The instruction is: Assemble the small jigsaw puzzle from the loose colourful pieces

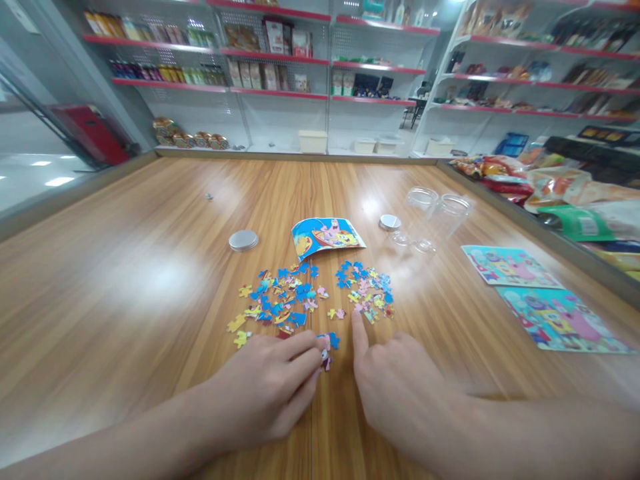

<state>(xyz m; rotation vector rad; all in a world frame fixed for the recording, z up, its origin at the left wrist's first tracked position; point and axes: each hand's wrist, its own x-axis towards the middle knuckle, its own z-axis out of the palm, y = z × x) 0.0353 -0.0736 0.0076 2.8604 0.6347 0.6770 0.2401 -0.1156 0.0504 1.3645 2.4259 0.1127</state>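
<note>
My left hand (280, 383) is closed, thumb and fingers pinched at the edge of a few joined jigsaw pieces (329, 347); its fingertips partly cover them. With the index finger stretched out and the others curled, my right hand (395, 373) holds nothing; its fingertip touches the near edge of the right heap of jigsaw pieces (373, 287). A wider spread of loose blue, yellow and pink jigsaw pieces (280, 297) lies beyond my left hand. Two small pieces (337, 313) sit between the heaps. Behind them stands a curved picture card (330, 235) with cartoon figures.
A round silver lid (243, 241) lies to the left, another lid (389, 222) to the right beside clear jars (447, 217). Two cartoon picture sheets (510, 267) rest at the right. Packaged goods (575, 193) border the wooden table (125, 333); stocked shelves (280, 60) stand behind.
</note>
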